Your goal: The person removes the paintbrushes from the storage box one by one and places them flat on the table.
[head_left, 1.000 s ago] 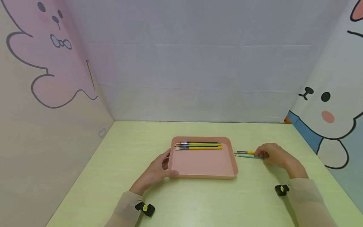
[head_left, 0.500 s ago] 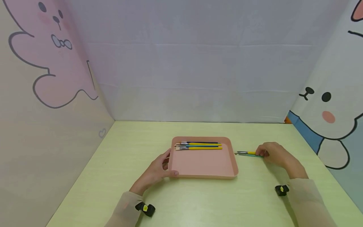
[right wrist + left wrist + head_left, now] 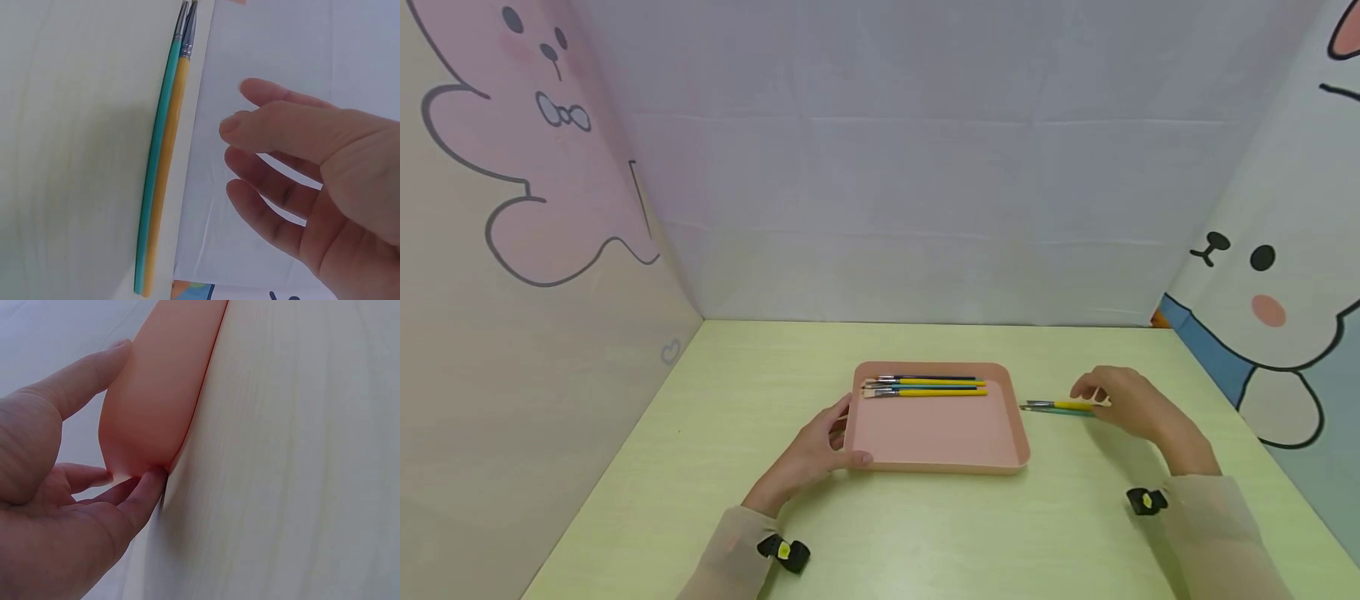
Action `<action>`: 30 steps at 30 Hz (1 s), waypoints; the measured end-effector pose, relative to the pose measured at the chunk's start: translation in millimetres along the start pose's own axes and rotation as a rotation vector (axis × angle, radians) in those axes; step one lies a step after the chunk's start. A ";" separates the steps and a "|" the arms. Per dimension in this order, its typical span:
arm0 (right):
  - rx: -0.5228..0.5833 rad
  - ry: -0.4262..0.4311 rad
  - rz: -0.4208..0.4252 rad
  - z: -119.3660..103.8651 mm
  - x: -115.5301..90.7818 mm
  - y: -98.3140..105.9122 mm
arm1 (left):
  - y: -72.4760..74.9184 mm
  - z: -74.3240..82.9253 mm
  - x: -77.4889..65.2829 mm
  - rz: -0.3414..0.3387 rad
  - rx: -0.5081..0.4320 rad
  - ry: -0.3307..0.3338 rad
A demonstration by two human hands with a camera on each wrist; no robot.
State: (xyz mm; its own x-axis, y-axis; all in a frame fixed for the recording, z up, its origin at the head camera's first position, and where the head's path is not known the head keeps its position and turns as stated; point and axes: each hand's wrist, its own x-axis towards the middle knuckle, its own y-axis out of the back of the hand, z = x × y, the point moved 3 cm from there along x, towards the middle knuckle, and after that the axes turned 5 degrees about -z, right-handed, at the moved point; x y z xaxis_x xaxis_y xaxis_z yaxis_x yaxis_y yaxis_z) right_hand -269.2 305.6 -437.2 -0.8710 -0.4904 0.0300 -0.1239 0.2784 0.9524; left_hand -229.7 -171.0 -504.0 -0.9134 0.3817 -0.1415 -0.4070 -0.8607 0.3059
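A pink tray [image 3: 940,433] sits mid-table with several yellow and blue paintbrushes [image 3: 925,385] lined up along its far side. My left hand [image 3: 848,437] holds the tray's near-left corner, thumb on the front rim and fingers against the left wall; the left wrist view shows the left hand [image 3: 137,412] bracketing the pink tray [image 3: 156,394]. Right of the tray, a yellow brush [image 3: 1063,404] and a teal brush [image 3: 1060,412] lie side by side on the table. My right hand [image 3: 1090,396] hovers just over their handle ends. In the right wrist view the right hand [image 3: 234,156] is spread, clear of the teal brush [image 3: 156,175] and yellow brush [image 3: 170,156].
The pale green table [image 3: 925,533] is boxed in by cartoon-printed panels on the left [image 3: 535,250], back and right [image 3: 1285,275]. Bare tabletop lies in front of the tray and on both sides.
My right hand has lifted off the two brushes and opened, drifting slightly away from me; the brushes stay on the table. Left hand and tray are unmoved.
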 end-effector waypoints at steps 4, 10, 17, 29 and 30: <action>0.007 0.000 0.010 -8.5 -0.6 3.5 | -0.2 -1.6 0.0 -0.003 0.008 0.004; 0.024 -0.005 0.024 -18.9 1.0 4.6 | -0.4 -2.7 0.4 -0.013 0.019 0.010; 0.057 0.017 0.042 -29.7 5.9 1.6 | -0.6 -1.8 0.0 -0.007 0.000 -0.003; 0.075 0.022 0.061 -45.8 9.4 0.0 | -0.4 0.7 -0.7 0.000 -0.013 -0.005; 0.077 0.020 0.059 -47.5 9.7 0.0 | -0.3 0.5 -0.6 0.002 -0.009 -0.003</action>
State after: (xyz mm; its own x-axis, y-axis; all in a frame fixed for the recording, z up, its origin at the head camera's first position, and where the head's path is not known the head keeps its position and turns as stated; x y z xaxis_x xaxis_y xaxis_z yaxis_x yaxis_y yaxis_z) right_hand -255.0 261.6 -422.5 -0.8680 -0.4879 0.0918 -0.1098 0.3690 0.9229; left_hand -229.0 -170.7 -503.5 -0.9141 0.3812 -0.1380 -0.4054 -0.8644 0.2976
